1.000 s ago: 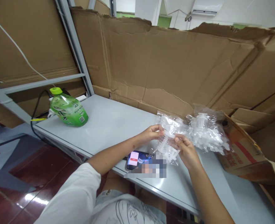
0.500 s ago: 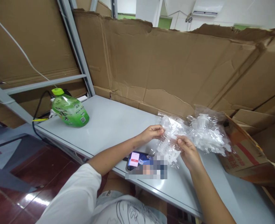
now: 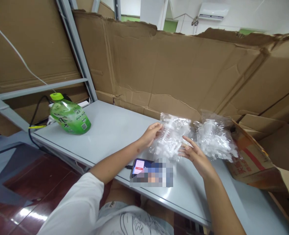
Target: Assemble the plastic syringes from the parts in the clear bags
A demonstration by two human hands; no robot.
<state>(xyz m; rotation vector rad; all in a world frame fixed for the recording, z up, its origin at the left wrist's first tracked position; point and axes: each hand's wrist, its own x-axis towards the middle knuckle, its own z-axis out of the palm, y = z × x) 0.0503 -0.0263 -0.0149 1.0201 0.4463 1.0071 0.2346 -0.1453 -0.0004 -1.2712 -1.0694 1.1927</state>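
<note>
A clear plastic bag (image 3: 170, 138) with white plastic parts inside is in front of me, above the grey table. My left hand (image 3: 152, 133) pinches the bag's left edge between thumb and fingers. On the bag's right side is my right hand (image 3: 192, 151), its fingers spread and close against the plastic; whether they press on it is hard to tell. Just to the right lies a second clear bag (image 3: 214, 140), also filled with white plastic parts. The exact kind of the parts is blurred by the shiny film.
A phone (image 3: 142, 168) lies at the table's (image 3: 120, 127) front edge, partly pixelated. The green bottle (image 3: 71, 116) stands at the left. An open cardboard box (image 3: 249, 156) is at the right, and a cardboard wall (image 3: 178, 68) rises behind the table.
The bag has been raised and spread out flatter. My right hand has gone from pinching it to spread fingers. My left hand has shifted slightly left and up.
</note>
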